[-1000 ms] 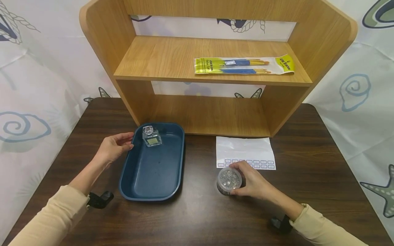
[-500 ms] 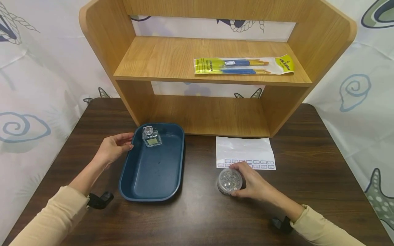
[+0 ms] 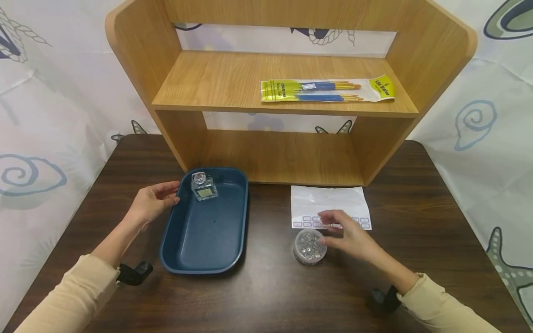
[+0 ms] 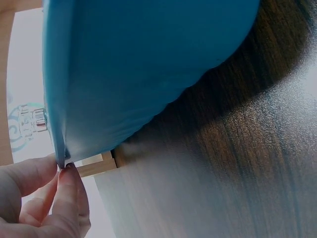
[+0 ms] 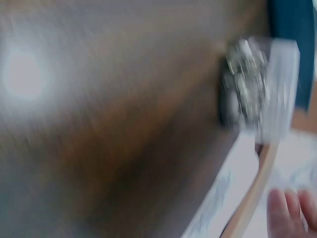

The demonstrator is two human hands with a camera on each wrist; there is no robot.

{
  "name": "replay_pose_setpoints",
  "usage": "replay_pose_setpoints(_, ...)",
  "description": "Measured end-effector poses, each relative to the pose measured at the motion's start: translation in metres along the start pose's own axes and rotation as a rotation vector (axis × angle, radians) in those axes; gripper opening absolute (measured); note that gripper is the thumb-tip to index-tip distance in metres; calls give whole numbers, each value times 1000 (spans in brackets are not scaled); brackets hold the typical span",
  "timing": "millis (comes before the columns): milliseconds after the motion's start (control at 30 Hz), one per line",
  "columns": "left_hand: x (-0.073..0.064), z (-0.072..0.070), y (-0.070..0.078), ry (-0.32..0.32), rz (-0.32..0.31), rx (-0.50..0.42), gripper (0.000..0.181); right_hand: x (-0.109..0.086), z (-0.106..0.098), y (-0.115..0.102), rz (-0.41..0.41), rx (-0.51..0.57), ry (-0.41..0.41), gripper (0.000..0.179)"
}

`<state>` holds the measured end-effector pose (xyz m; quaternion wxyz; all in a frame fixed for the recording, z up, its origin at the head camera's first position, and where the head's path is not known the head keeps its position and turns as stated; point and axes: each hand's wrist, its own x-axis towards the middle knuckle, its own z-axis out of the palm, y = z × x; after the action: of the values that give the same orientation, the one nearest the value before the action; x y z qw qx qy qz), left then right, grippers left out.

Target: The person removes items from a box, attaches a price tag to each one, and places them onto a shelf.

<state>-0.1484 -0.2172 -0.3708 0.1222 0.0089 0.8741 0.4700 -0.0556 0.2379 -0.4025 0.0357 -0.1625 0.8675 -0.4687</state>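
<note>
My left hand (image 3: 151, 203) pinches the left rim of a dark blue tray (image 3: 204, 252); thumb and fingertips meet at the rim in the left wrist view. Inside the tray, in its far left corner, leans a small glass perfume bottle (image 3: 204, 187) with a clear stopper. A round clear jar (image 3: 309, 246) full of shiny clear pieces, with a pale lid, stands on the table. Just right of it, my right hand (image 3: 354, 238) holds nothing, its fingers loosely bent. The right wrist view is blurred and shows the jar (image 5: 247, 84) apart from the fingers (image 5: 280, 210).
Behind the tray stands a wooden two-level shelf (image 3: 220, 83). A packet of artist brushes (image 3: 329, 90) lies on its upper board. A white sheet with small blue-framed labels (image 3: 329, 203) lies on the dark table (image 3: 266, 296), partly under my right hand in the head view.
My right hand has let go of the jar and moved slightly right and away from it. The jar stays in place. My left hand keeps its pinch on the tray.
</note>
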Motion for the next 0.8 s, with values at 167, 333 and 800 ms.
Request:
replay_pose_setpoints(167, -1, 1, -1, 6, -3, 14, 49, 13, -39, 18, 204, -90, 294, 33)
replay_pose_setpoints(333, -1, 1, -2, 13, -1, 15, 49, 16, -67, 43, 394, -203, 304, 39)
replay_pose_setpoints(800, -3, 1, -3, 15, 7, -6, 48, 33, -67, 72, 518, -357, 214, 44)
